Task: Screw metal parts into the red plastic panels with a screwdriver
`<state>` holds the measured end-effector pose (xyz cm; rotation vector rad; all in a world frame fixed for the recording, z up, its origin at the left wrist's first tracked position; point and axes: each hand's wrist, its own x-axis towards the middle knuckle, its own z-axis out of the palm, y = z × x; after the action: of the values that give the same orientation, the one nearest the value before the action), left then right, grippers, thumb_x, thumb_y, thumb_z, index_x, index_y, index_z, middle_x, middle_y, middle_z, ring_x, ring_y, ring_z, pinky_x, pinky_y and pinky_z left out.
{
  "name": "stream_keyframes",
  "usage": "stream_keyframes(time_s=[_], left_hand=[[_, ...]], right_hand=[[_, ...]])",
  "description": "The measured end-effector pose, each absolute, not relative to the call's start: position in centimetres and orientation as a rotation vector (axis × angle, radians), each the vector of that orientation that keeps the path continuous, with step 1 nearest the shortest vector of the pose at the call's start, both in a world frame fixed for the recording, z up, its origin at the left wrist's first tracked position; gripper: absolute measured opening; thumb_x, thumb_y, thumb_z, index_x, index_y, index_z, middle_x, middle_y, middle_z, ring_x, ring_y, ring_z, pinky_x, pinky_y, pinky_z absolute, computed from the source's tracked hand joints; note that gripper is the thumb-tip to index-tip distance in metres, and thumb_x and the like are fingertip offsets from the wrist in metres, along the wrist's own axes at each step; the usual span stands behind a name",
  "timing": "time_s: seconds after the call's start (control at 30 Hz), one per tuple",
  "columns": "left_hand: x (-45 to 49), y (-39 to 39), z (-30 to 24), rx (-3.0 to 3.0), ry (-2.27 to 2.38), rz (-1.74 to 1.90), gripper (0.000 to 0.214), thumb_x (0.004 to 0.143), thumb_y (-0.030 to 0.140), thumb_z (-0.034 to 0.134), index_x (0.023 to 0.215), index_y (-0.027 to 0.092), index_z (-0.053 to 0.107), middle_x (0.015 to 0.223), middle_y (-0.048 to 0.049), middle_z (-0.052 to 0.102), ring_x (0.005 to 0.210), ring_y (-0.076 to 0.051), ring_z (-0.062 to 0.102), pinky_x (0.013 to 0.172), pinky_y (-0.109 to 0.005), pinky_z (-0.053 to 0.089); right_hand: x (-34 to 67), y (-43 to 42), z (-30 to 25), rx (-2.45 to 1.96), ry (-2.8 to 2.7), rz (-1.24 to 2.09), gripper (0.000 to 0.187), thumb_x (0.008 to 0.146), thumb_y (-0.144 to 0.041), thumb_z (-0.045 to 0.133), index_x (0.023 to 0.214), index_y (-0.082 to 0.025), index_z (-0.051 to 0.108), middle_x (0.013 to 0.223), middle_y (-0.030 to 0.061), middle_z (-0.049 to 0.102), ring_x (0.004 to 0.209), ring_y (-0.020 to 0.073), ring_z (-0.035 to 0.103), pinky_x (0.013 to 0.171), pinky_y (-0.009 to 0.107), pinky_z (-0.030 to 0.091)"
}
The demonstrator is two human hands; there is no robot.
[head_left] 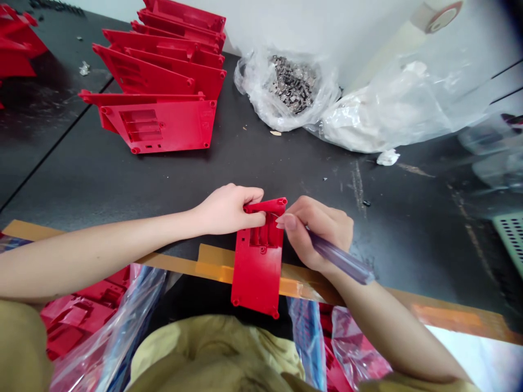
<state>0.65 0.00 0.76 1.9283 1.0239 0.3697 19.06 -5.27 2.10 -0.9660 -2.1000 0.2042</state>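
Observation:
A red plastic panel (257, 264) lies on the near edge of the dark table (286, 163), hanging partly over it. My left hand (229, 209) is closed on the panel's top left corner. My right hand (318, 231) is wrapped round a purple-handled tool (341, 260), its tip at the panel's upper right part. The tool's tip is hidden behind my fingers.
A stack of red panels (163, 92) stands at the back left. A clear bag of small metal parts (292, 81) and more plastic bags (400, 109) lie at the back right. Bags with red parts (85, 316) sit below the table edge, near my lap.

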Motion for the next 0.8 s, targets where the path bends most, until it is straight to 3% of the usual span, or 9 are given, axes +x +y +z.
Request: stream_keyframes(time_s=[0.5,0.8], left_hand=[[0.6,-0.1,0.5,1.941,1.015,0.374,0.031,0.077,0.029,0.059,0.061,0.018,0.034,0.05,0.0091,0.035,0.05,-0.007,0.031,0.051,-0.024,0.025],[0.6,0.0,0.4,1.936,1.031,0.371,0.031,0.076,0.031,0.057,0.062,0.019,0.033,0.051,0.0087,0.036,0.051,-0.007,0.032,0.052,-0.024,0.025]], right_hand=[[19.3,-4.7,2.5,-1.015,-2.077,0.391,0.03,0.096,-0.015,0.048,0.066,-0.02,0.048,0.059,-0.0013,0.054,0.05,0.0079,0.051,0.046,0.024,0.035],[20.2,-3.9,0.1,-0.889,-1.693,0.764,0.032,0.098,-0.024,0.054,0.066,-0.019,0.055,0.061,-0.0022,0.06,0.052,0.0094,0.056,0.051,0.025,0.042]])
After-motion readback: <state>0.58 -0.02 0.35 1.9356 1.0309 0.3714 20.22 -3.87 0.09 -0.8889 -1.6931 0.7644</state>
